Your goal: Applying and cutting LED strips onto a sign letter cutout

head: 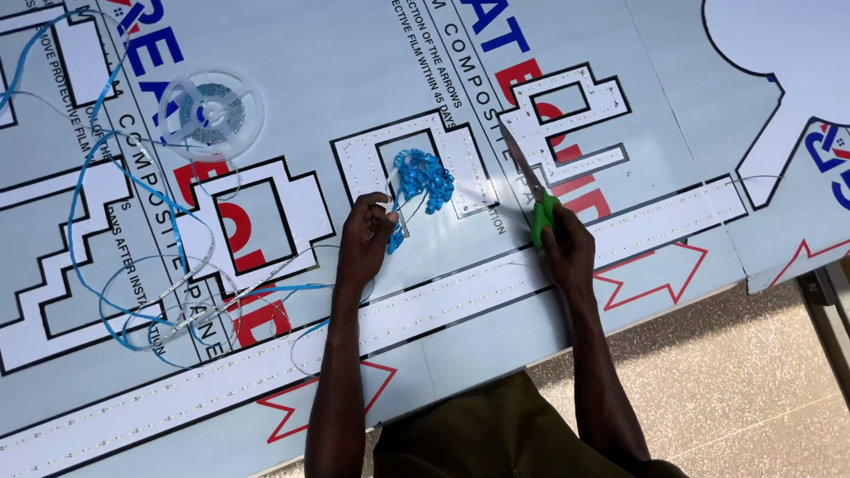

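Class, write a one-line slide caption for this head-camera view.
Left hand pinches a strip beside a blue tape tangle; right hand holds green-handled scissors over a white panel.

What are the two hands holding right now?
Left hand: pinching the end of a pale strip beside blue peeled backing.
Right hand: closed on green-handled scissors.

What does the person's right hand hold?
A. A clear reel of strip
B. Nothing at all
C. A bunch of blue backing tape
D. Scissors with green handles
D: the right hand grips the green-handled scissors, whose blades point up and away over the panel.
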